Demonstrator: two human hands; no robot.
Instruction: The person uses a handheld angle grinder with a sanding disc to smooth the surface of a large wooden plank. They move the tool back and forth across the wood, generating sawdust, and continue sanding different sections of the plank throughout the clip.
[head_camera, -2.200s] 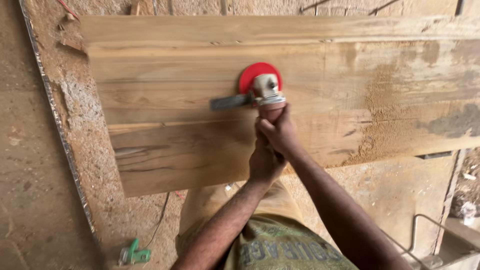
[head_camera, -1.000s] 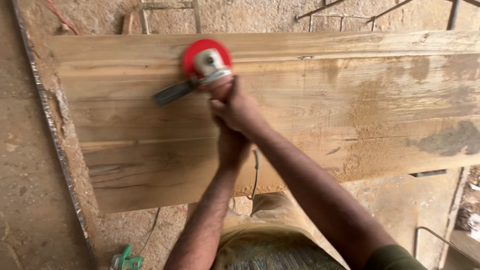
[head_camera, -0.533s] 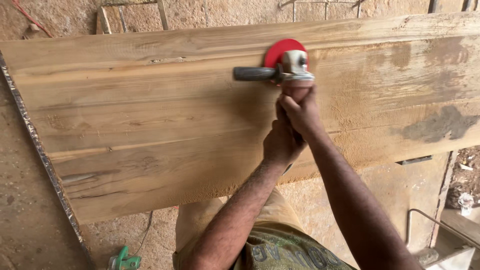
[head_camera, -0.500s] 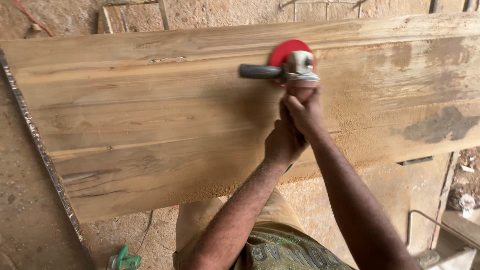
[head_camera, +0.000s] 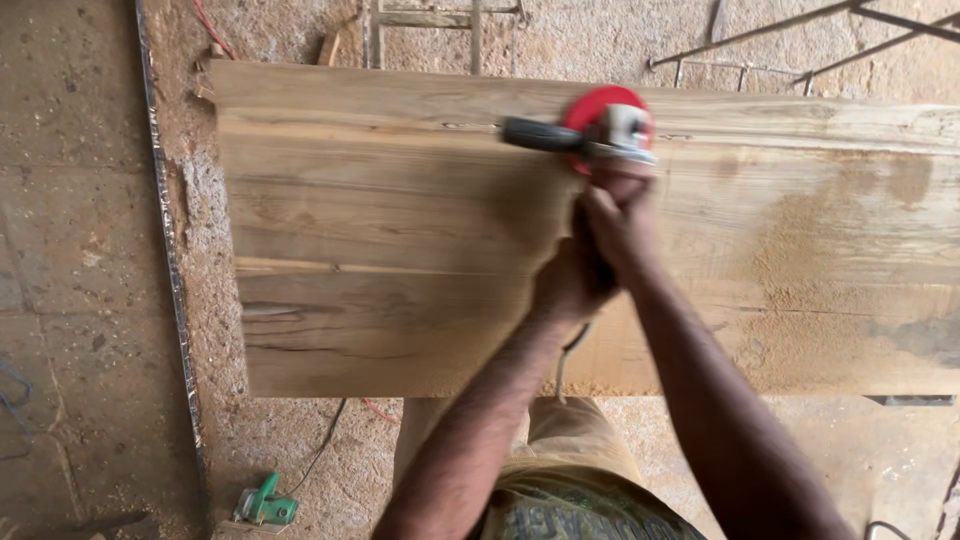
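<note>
Right hand (head_camera: 622, 225): farther of the two, fingers curled shut in a fist-like grip; knuckles blurred
Left hand (head_camera: 570, 285): just nearer, pressed against the right hand, fingers wrapped closed
Right arm: stretched out from the near right corner, forearm bare
Left arm: rises from near centre, leaning right; bare, nearly straight
Wrists: close together, both extended away from the body

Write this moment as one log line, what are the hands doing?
hands: left hand and right hand both gripping grinder | grinder: red disc on wooden board, near far edge | floor: green tool
</note>
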